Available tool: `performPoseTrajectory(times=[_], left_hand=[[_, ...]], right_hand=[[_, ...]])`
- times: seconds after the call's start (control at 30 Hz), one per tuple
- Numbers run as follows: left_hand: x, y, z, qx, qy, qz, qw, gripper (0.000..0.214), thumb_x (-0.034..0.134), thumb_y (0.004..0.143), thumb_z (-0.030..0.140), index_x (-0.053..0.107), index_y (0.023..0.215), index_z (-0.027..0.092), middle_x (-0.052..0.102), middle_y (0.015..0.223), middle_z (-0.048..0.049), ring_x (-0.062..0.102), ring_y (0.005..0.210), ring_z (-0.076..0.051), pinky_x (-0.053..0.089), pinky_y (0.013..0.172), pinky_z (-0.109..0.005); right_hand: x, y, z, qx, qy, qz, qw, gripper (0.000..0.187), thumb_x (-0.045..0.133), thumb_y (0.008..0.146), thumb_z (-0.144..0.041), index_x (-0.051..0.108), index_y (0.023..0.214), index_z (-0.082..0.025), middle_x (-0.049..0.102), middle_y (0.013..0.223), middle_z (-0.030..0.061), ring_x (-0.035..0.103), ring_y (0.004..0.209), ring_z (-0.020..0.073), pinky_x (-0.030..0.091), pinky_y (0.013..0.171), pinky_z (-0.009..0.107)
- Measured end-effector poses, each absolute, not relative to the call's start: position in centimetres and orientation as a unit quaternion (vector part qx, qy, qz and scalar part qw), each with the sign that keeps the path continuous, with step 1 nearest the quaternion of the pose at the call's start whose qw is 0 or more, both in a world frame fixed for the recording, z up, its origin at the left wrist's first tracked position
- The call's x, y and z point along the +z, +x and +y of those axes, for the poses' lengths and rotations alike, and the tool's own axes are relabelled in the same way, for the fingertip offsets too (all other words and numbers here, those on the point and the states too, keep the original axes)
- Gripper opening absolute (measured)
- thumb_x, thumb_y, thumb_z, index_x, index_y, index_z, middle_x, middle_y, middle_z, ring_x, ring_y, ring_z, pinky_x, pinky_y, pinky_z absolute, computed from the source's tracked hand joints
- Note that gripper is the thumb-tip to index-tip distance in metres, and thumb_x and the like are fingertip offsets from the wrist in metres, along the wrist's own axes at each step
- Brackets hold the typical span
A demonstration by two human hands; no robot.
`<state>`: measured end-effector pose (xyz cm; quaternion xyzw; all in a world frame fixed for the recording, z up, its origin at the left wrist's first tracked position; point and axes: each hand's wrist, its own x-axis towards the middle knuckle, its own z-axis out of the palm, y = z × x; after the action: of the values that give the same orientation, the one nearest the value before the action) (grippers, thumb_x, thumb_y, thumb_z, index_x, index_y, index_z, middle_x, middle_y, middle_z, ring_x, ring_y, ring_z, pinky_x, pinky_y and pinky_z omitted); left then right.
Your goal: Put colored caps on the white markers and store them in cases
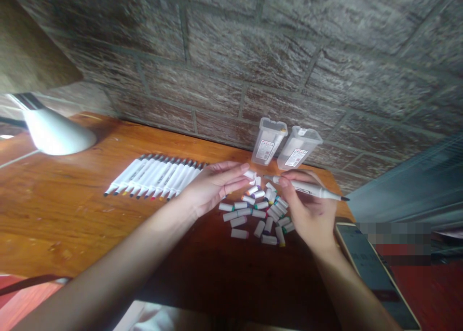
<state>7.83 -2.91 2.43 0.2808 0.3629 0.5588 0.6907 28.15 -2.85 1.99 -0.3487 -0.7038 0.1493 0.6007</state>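
Note:
My left hand [219, 181] pinches a small white marker cap [249, 175] between thumb and fingers, above the back of a pile of loose caps [258, 214]. In my right hand [313, 208] is a white marker [309, 188], held level with bare tips at both ends. Its dark tip points right, and its other tip points toward the cap in my left hand without touching it. Caps with purple, green, orange, yellow and other coloured ends lie scattered between the hands. A slanted row of uncapped white markers [159, 176] lies side by side left of my left hand, partly covered by it.
Two clear plastic cases [269, 142] with labels stand by the brick wall [224, 56]. A lamp with a white base [58, 128] stands at the far left of the wooden table [65, 215]. A phone or tablet [372, 268] lies along the right edge, beside my right forearm.

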Motion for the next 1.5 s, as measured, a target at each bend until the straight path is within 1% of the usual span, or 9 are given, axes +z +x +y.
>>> performPoseTrajectory(times=[0.17,0.3,0.43,0.57,0.73,0.97,1.1,1.27,1.5], left_hand=[[2.6,8.0,-3.0,0.557,0.282,0.345,0.701,0.007,0.081,0.076,0.011,0.075,0.080,0.011,0.078,0.079,-0.0046,0.074,0.071,-0.010,0.061,0.072,-0.016],[2.7,8.0,-3.0,0.556,0.289,0.343,0.700,0.008,0.081,0.077,0.013,0.075,0.081,0.010,0.078,0.079,-0.0061,0.075,0.070,-0.012,0.062,0.071,-0.017],[2.6,7.9,-3.0,0.556,0.291,0.348,0.697,0.012,0.082,0.075,0.015,0.075,0.083,0.009,0.078,0.080,-0.0072,0.075,0.069,-0.012,0.062,0.070,-0.018],[2.6,8.0,-3.0,0.555,0.287,0.360,0.693,0.017,0.086,0.071,0.018,0.074,0.080,0.010,0.077,0.075,-0.0060,0.073,0.065,-0.011,0.061,0.066,-0.017],[2.5,8.0,-3.0,0.554,0.292,0.363,0.690,0.023,0.090,0.065,0.021,0.073,0.078,0.011,0.077,0.073,-0.0048,0.073,0.065,-0.011,0.061,0.066,-0.017],[2.6,8.2,-3.2,0.545,0.301,0.387,0.680,0.024,0.089,0.066,0.022,0.073,0.078,0.011,0.076,0.073,-0.0050,0.071,0.065,-0.010,0.059,0.067,-0.017],[2.6,8.2,-3.1,0.538,0.303,0.389,0.683,0.021,0.088,0.069,0.022,0.074,0.079,0.011,0.076,0.075,-0.0055,0.071,0.064,-0.010,0.060,0.069,-0.018],[2.8,8.0,-3.1,0.548,0.302,0.359,0.692,0.016,0.087,0.069,0.020,0.075,0.076,0.013,0.076,0.072,-0.0035,0.071,0.062,-0.009,0.058,0.063,-0.015],[2.9,8.0,-3.2,0.543,0.305,0.363,0.693,0.018,0.087,0.069,0.021,0.073,0.076,0.011,0.076,0.070,-0.0041,0.070,0.060,-0.009,0.058,0.062,-0.015]], right_hand=[[2.0,28.3,-3.2,0.193,-0.357,-0.676,0.615,0.004,0.070,0.088,-0.021,0.071,0.091,-0.021,0.071,0.088,0.0020,0.070,0.078,0.0165,0.058,0.075,0.033],[2.0,28.4,-3.8,0.203,-0.328,-0.664,0.640,0.007,0.070,0.088,-0.019,0.071,0.093,-0.022,0.073,0.093,0.0027,0.072,0.077,0.0162,0.059,0.072,0.032],[2.2,28.3,-4.4,0.194,-0.324,-0.687,0.621,0.013,0.072,0.086,-0.016,0.073,0.096,-0.024,0.075,0.096,0.0022,0.073,0.082,0.0172,0.061,0.077,0.035],[2.4,28.2,-4.4,0.176,-0.321,-0.714,0.597,0.018,0.074,0.084,-0.015,0.074,0.098,-0.026,0.077,0.098,0.0009,0.072,0.089,0.0165,0.060,0.080,0.032],[2.4,28.3,-4.3,0.166,-0.322,-0.738,0.570,0.021,0.075,0.083,-0.015,0.075,0.101,-0.027,0.077,0.102,-0.0005,0.073,0.093,0.0154,0.059,0.087,0.030],[2.7,28.1,-4.4,0.149,-0.336,-0.753,0.545,0.019,0.075,0.083,-0.016,0.075,0.100,-0.025,0.078,0.101,0.0018,0.073,0.092,0.0184,0.060,0.086,0.035],[2.7,28.0,-4.5,0.138,-0.340,-0.733,0.572,0.012,0.075,0.083,-0.017,0.074,0.093,-0.024,0.077,0.093,0.0019,0.073,0.085,0.0182,0.060,0.080,0.035],[2.6,28.0,-4.6,0.148,-0.357,-0.690,0.612,0.007,0.074,0.084,-0.018,0.073,0.089,-0.023,0.076,0.087,0.0009,0.071,0.077,0.0153,0.059,0.072,0.030],[2.6,28.0,-4.5,0.146,-0.353,-0.691,0.614,0.006,0.074,0.084,-0.019,0.073,0.088,-0.023,0.076,0.087,0.0017,0.072,0.080,0.0174,0.060,0.075,0.033]])
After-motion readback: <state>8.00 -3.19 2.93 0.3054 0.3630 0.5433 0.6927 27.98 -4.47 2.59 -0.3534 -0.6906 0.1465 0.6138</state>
